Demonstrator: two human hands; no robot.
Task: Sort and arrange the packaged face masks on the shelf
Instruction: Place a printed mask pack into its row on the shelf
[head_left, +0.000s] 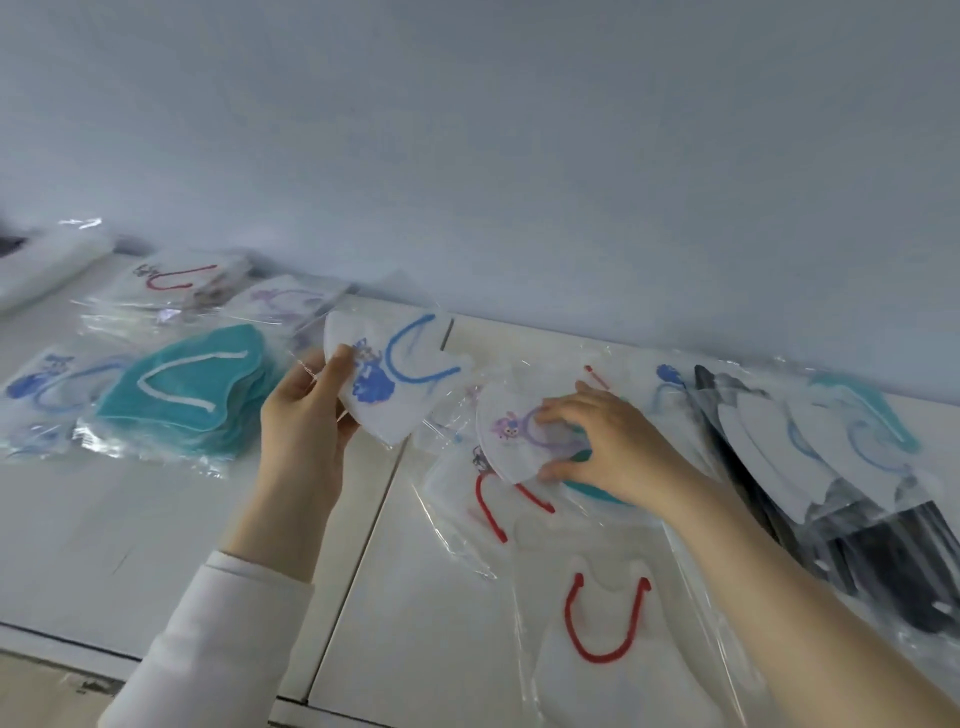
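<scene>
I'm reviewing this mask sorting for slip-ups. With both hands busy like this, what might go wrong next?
1. The left hand pinches the blue-loop mask by one edge of its glossy wrapper, so it may slip out.
2. The right hand grips the purple-print mask, which lies on overlapping packets. Lifting it may drag the red-loop packet underneath.
3. The right forearm passes close by the front red-loop packet and might nudge it out of place.
</scene>
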